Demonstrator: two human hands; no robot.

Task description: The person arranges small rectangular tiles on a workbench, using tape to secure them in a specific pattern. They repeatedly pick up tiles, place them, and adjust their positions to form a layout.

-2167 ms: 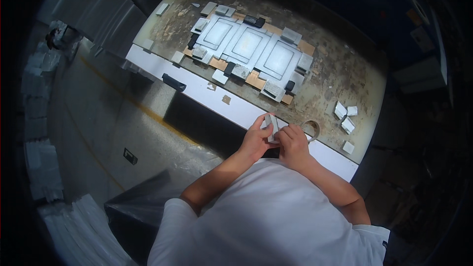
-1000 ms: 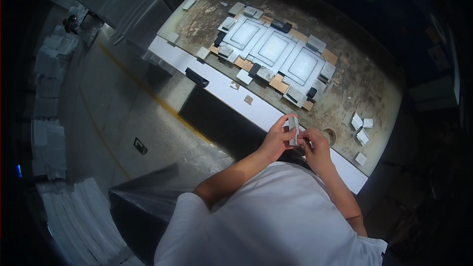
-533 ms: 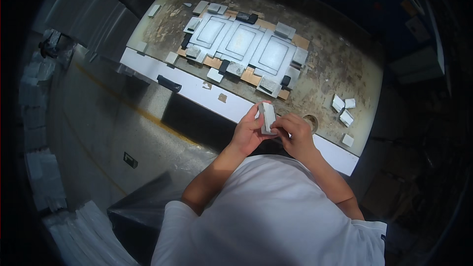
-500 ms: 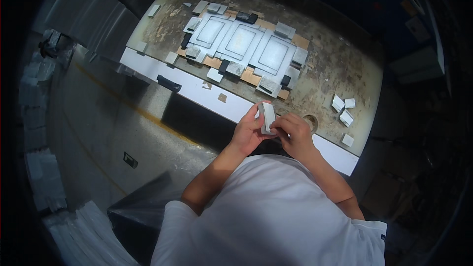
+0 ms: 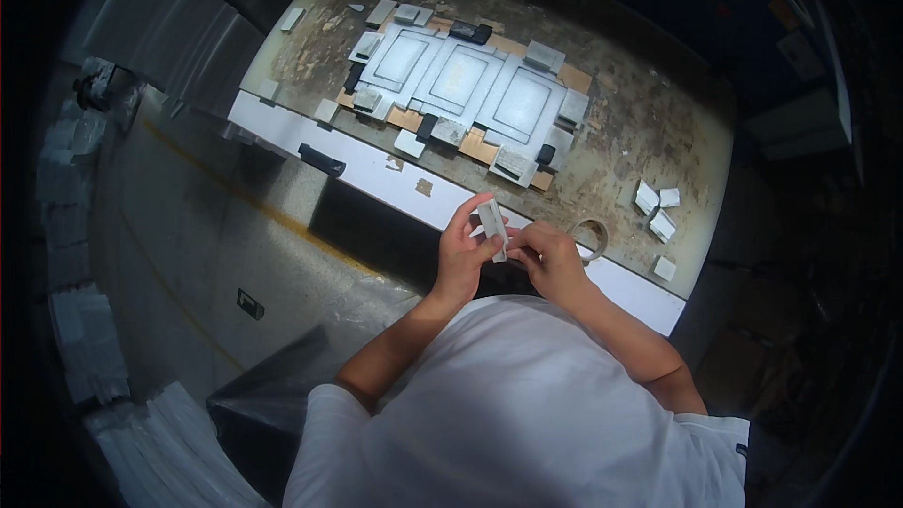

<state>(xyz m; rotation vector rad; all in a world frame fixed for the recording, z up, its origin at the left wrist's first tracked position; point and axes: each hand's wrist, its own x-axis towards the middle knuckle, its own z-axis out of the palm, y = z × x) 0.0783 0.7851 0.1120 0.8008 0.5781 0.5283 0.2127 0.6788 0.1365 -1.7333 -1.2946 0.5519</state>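
Observation:
In my left hand [image 5: 459, 261] is a small pale rectangular block [image 5: 489, 218], held upright over the table's near edge between the thumb and fingers. My right hand [image 5: 553, 261] pinches close to the block's lower right edge; its fingertips are partly hidden, so what they grip cannot be made out. Just right of that hand, a roll of tape [image 5: 603, 243] lies at the table's front edge. Farther off, a white panel with three framed rectangles [image 5: 455, 78] rests on brown board, with grey-white blocks [image 5: 513, 165] and black pieces [image 5: 469, 32] set around its rim.
Several loose white blocks [image 5: 662, 226] sit at the table's right side. A black bar-shaped piece [image 5: 322, 160] lies on the white front edge of the worn table [image 5: 649, 122]. Grey sheets [image 5: 160, 19] are stacked at the left, and wrapped white bundles [image 5: 169, 447] stand on the floor.
My left hand has turned the block and shifted it slightly left. My right hand has moved a little left and down, uncovering more of the tape roll.

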